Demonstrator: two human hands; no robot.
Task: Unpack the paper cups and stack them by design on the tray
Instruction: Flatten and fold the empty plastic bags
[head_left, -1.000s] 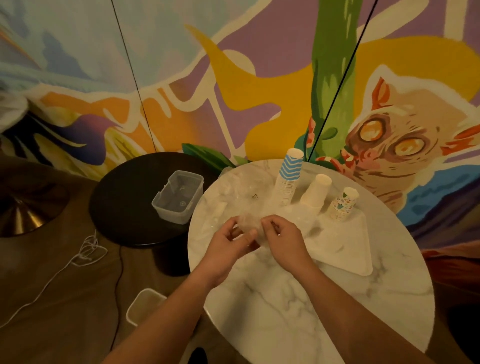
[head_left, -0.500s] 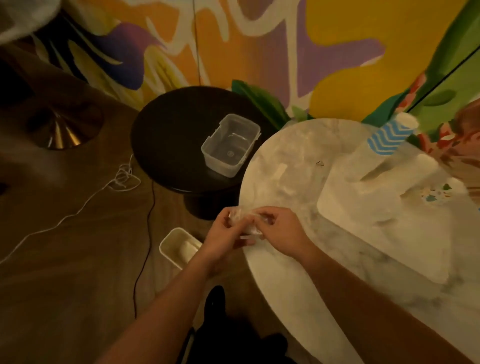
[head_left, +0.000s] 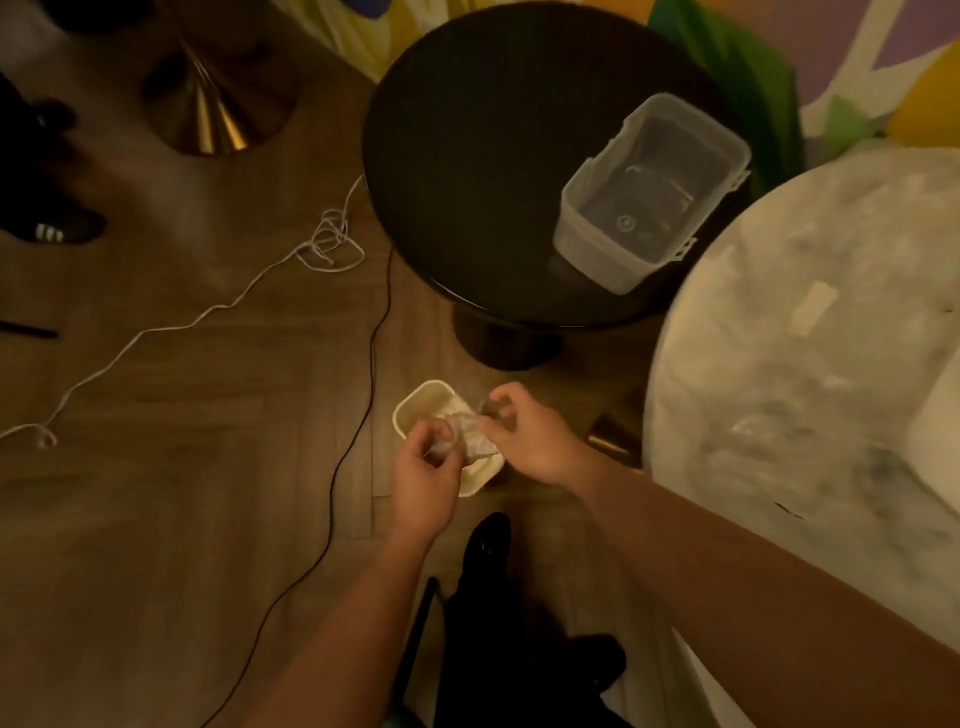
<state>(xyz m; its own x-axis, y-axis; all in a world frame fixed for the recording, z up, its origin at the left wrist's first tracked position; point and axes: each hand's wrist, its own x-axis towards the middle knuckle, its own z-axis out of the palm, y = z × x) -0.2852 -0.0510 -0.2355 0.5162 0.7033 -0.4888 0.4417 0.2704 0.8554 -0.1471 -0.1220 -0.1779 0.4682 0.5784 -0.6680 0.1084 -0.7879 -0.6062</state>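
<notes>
Both hands hold a crumpled clear plastic wrapper (head_left: 464, 430) over a small cream bin (head_left: 422, 402) on the floor. My left hand (head_left: 426, 475) grips the wrapper's left end in curled fingers. My right hand (head_left: 530, 436) pinches its right end with thumb and fingertips. More crumpled wrapping lies inside the bin. At the far right edge a corner of the white tray (head_left: 935, 441) shows on the marble table (head_left: 810, 415). No paper cups are in view.
A low dark round table (head_left: 467, 156) carries a clear plastic box (head_left: 649, 197). A white cord (head_left: 218, 306) and a black cable (head_left: 358, 415) trail over the wooden floor. A brass lamp base (head_left: 218, 109) stands upper left. My dark shoe (head_left: 485, 545) is below the bin.
Both hands carried the wrapper off the marble table, left and down, to above the floor bin. My view swung down to the floor, so the cup stacks left the frame.
</notes>
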